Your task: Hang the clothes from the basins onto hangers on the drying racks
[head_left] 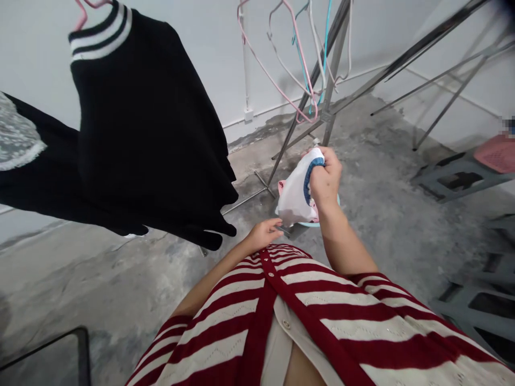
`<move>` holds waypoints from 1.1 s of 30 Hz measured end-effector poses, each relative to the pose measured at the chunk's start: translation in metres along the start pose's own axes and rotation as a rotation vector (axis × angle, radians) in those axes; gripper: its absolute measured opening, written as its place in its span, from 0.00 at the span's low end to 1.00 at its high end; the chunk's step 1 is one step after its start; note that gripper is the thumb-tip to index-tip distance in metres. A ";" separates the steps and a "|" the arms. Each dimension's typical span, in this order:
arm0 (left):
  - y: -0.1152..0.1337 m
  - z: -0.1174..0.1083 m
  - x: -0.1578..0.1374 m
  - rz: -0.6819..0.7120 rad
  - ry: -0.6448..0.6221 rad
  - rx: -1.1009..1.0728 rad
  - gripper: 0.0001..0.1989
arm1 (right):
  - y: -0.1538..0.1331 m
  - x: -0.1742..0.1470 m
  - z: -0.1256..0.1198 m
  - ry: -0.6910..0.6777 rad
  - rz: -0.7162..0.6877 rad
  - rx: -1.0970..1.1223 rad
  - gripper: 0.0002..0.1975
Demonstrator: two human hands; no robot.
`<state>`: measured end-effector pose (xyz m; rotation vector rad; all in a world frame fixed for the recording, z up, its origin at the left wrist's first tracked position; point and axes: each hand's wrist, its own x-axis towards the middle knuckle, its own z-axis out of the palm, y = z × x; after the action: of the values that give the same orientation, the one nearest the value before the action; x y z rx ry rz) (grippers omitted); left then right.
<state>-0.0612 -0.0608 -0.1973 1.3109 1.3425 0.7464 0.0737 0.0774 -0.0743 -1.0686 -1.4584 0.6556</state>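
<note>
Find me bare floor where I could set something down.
Bare floor shows between the right hand and the grey stool with the pink item. Another patch lies between the black garments, left forearm and black frame. It's crowded below the hangers, where rack legs, the white cloth and a light-blue container bunch together.

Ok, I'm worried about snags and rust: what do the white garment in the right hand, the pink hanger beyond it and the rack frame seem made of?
White garment: matte cloth, draping softly; fibre unclear. Pink hanger: smooth, perhaps plastic or coated wire, being thin and evenly pink. Rack frame: probably metal, its grey bars shining.
</note>
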 end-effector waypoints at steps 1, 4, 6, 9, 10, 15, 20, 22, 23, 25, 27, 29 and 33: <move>0.005 0.003 0.003 0.037 -0.006 0.001 0.27 | 0.001 0.001 0.001 0.007 0.025 0.050 0.10; 0.015 0.003 0.008 0.145 0.099 0.049 0.39 | 0.001 0.001 0.005 0.007 0.089 0.179 0.10; 0.018 -0.001 0.010 0.173 0.241 0.099 0.46 | -0.004 -0.003 0.007 -0.011 0.123 0.237 0.10; 0.019 -0.011 0.011 0.157 0.457 0.118 0.44 | -0.016 -0.009 0.008 -0.048 0.133 0.295 0.10; 0.019 -0.016 0.011 0.150 0.514 0.106 0.36 | -0.020 -0.010 0.008 -0.058 0.125 0.304 0.09; 0.020 -0.060 0.006 0.123 0.660 0.026 0.12 | -0.025 -0.006 0.000 -0.077 0.041 0.178 0.11; 0.032 -0.105 -0.018 0.091 0.668 -0.031 0.18 | -0.006 -0.001 -0.009 -0.106 0.018 0.057 0.12; 0.041 -0.110 -0.031 0.110 0.613 0.096 0.18 | -0.004 -0.004 -0.009 -0.147 0.103 0.117 0.13; 0.045 -0.109 -0.036 0.123 0.571 0.217 0.20 | -0.005 -0.007 -0.008 -0.168 0.150 0.165 0.13; 0.052 -0.101 -0.043 0.135 0.484 0.504 0.27 | -0.011 -0.014 -0.006 -0.207 0.238 0.265 0.14; 0.055 -0.089 -0.043 0.096 0.452 0.725 0.32 | -0.019 -0.022 -0.004 -0.258 0.294 0.330 0.15; 0.053 -0.079 -0.038 0.015 0.501 0.835 0.26 | -0.024 -0.029 -0.003 -0.320 0.308 0.340 0.14; 0.047 -0.076 -0.030 -0.068 0.679 0.867 0.11 | -0.021 -0.033 -0.007 -0.332 0.272 0.295 0.12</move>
<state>-0.1246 -0.0621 -0.1277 1.7237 2.4213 0.5914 0.0726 0.0377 -0.0703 -0.9631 -1.4468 1.2502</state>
